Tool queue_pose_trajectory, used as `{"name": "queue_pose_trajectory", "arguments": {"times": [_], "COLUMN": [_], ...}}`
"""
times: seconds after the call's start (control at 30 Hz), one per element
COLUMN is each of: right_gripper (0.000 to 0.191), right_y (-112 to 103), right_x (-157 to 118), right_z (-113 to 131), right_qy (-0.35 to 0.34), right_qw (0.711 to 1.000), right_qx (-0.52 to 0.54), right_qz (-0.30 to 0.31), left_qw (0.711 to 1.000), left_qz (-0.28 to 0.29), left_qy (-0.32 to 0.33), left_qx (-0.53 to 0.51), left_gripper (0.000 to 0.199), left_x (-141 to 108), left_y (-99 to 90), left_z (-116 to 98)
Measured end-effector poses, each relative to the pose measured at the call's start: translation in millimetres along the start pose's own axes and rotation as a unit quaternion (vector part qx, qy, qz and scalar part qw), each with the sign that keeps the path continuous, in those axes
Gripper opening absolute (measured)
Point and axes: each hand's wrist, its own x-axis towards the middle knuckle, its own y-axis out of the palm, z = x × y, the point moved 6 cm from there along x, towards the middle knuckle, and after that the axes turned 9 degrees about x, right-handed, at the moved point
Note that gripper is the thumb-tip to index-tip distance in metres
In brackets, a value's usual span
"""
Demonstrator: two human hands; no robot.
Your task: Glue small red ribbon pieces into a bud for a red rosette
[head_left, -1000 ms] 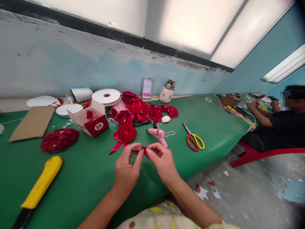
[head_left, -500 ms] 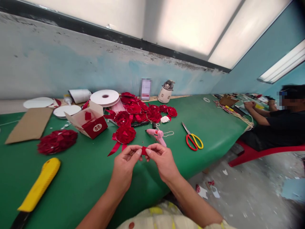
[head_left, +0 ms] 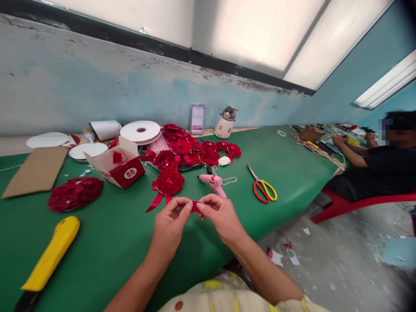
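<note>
Red strip point(head_left: 195, 206), partly hidden, perhaps ribbon, is pinched by the left hand point(head_left: 169, 223) and right hand point(head_left: 222, 220).

Behind the fabric piece point(head_left: 195, 206), the glue gun point(head_left: 213, 178) lies on the table point(head_left: 107, 255), left of the scissors point(head_left: 259, 180) (bottle point(head_left: 224, 125) farther back).

Premises appear to be a small craft workshop: a long green-covered table point(head_left: 107, 247) carries a glue gun point(head_left: 212, 179), scissors point(head_left: 259, 180), a spool point(head_left: 130, 131) and red cloth flowers point(head_left: 169, 183); another person point(head_left: 393, 167) sits farther along; scraps point(head_left: 293, 257) litter the bare floor point(head_left: 344, 255).
</note>
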Motion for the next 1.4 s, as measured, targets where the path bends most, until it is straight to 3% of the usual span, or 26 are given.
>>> {"name": "queue_pose_trajectory", "arguments": {"times": [0.2, 0.3, 0.53, 0.7, 1.13, 1.3, 1.4], "right_gripper": [0.010, 0.011, 0.016, 0.012, 0.007, 0.007, 0.007], "right_y": [-2, -3, -2, -2, -6, -4, -3], "right_x": [-1, 0, 3, 3, 3, 5, 6], "right_z": [-1, -3, -5, 1, -5, -7, -9], "right_qy": [0.006, 0.012, 0.014, -0.006, -0.010, -0.017, -0.027], "right_qw": [1.000, 1.000, 0.998, 0.996, 0.998, 0.999, 0.999], "right_qx": [0.006, 0.017, 0.030, 0.009, 0.000, -0.001, -0.009], "right_qz": [0.002, 0.004, 0.057, 0.091, 0.067, 0.050, 0.036], "left_qw": [0.999, 0.997, 0.955, 0.945, 0.981, 0.999, 0.988], "left_qz": [0.034, 0.070, 0.200, 0.229, 0.131, 0.041, -0.001], "left_qy": [0.000, -0.033, -0.137, -0.155, -0.125, -0.006, 0.089], "left_qx": [0.016, -0.009, -0.172, -0.175, -0.076, 0.029, 0.130], "left_gripper": [0.011, 0.013, 0.013, 0.015, 0.018, 0.013, 0.010], "left_x": [0, -1, -9, -9, -1, 1, -1], "left_y": [2.0, 5.4, 20.6, 20.3, 12.3, 2.6, -1.5], "left_z": [2, 5, 4, 7, 19, 10, -1]}}
